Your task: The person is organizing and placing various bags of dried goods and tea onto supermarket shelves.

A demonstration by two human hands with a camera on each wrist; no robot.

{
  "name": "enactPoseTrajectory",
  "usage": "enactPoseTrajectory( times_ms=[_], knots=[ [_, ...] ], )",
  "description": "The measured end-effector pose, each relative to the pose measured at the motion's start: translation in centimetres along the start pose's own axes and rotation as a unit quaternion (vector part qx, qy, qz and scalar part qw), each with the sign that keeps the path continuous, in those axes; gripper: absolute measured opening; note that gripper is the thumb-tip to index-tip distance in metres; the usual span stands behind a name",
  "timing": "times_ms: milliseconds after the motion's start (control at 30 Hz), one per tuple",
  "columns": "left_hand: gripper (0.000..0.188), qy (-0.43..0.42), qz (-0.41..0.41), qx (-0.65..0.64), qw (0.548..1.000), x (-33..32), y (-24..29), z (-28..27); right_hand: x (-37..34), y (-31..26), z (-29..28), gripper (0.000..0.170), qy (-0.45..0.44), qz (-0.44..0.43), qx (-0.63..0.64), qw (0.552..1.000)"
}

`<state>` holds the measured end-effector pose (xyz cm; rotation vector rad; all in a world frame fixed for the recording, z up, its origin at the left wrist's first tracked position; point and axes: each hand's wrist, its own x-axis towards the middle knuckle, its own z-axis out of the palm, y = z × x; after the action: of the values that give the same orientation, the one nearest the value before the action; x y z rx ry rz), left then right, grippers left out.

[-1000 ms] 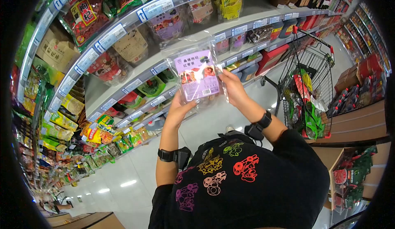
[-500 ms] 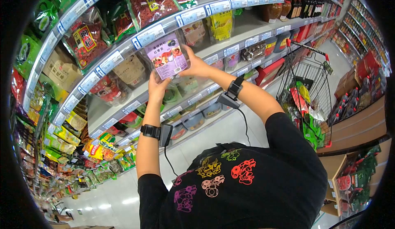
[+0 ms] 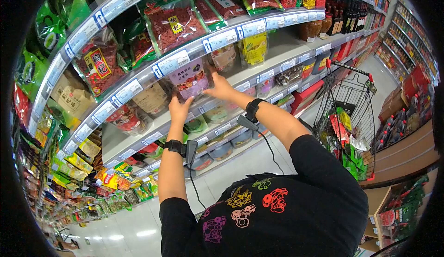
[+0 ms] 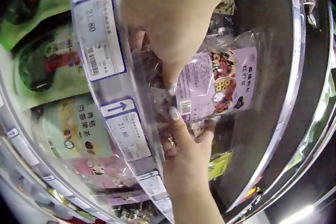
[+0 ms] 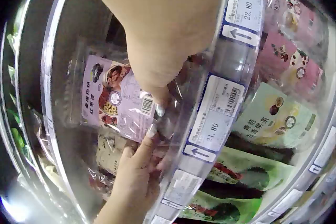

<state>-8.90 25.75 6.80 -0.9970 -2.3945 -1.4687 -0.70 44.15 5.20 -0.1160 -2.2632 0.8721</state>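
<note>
A clear plastic pouch with a purple label (image 3: 189, 77), showing printed fruit and Chinese characters, stands upright at the front of a shelf. My left hand (image 3: 179, 108) holds its lower left corner, thumb on the front. On the other side my right hand (image 3: 222, 88) grips the lower right edge. Both thumbs lie near the bottom of the purple label (image 4: 212, 85) in the left wrist view, close behind the shelf's front lip. The right wrist view also has the pouch (image 5: 113, 98) between both hands, with the fingers partly hidden behind it.
A brown-labelled pouch (image 3: 151, 99) sits left of it, a yellow pack (image 3: 254, 49) to the right. Above runs a price-tag rail (image 3: 171, 63) with bags of red dried berries (image 3: 173, 26) over it. A loaded shopping cart (image 3: 344, 118) stands at the right.
The pouch went from in front of my body forward and left into the shelf, both hands still holding it. Since half a second ago it has settled lower, under the price rail.
</note>
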Motion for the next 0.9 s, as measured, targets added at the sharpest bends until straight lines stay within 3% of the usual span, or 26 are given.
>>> enactPoseTrajectory(
  times_ms=[133, 233, 300, 467, 533, 667, 733, 767, 833, 900],
  knots=[
    [0.055, -0.027, -0.025, -0.034, 0.999, -0.1, -0.1, -0.1, -0.2, 0.7, 0.4, 0.075, -0.011, -0.009, -0.007, 1.000],
    [0.054, -0.021, -0.023, 0.023, 0.999, 0.0, -0.3, 0.0, -0.2, -0.2, -0.3, 0.074, -0.006, -0.023, -0.009, 1.000],
    [0.055, -0.025, -0.007, -0.027, 0.999, 0.0, -1.1, 0.2, -0.3, -0.6, -0.4, 0.074, 0.005, -0.025, -0.004, 1.000],
    [0.056, -0.035, -0.012, -0.040, 0.998, 0.3, -3.2, 1.0, -0.6, -0.2, 0.1, 0.079, -0.013, 0.017, -0.037, 0.999],
    [0.060, -0.020, 0.000, -0.036, 0.999, -0.8, -0.1, 0.0, -0.8, -0.4, 0.1, 0.079, -0.007, 0.011, -0.044, 0.999],
    [0.062, 0.066, 0.034, 0.042, 0.996, -1.1, -1.4, 0.6, -1.1, 0.2, 0.4, 0.068, 0.146, -0.071, -0.045, 0.986],
    [0.058, 0.160, 0.068, 0.047, 0.984, -2.5, 0.1, 0.1, -1.5, 0.4, 0.4, 0.059, 0.249, -0.077, -0.064, 0.963],
    [0.056, 0.206, 0.086, 0.050, 0.973, -3.4, 1.1, -0.1, -1.9, 0.5, -0.3, 0.055, 0.256, -0.055, -0.007, 0.965],
    [0.046, 0.214, 0.109, 0.033, 0.970, -5.7, 1.7, 0.0, -3.5, -0.6, -3.5, 0.046, 0.266, -0.008, 0.106, 0.958],
    [0.042, 0.199, 0.114, 0.069, 0.971, -8.5, 1.0, 1.2, -6.7, -0.1, -5.0, 0.035, 0.300, 0.030, 0.083, 0.950]
  ],
)
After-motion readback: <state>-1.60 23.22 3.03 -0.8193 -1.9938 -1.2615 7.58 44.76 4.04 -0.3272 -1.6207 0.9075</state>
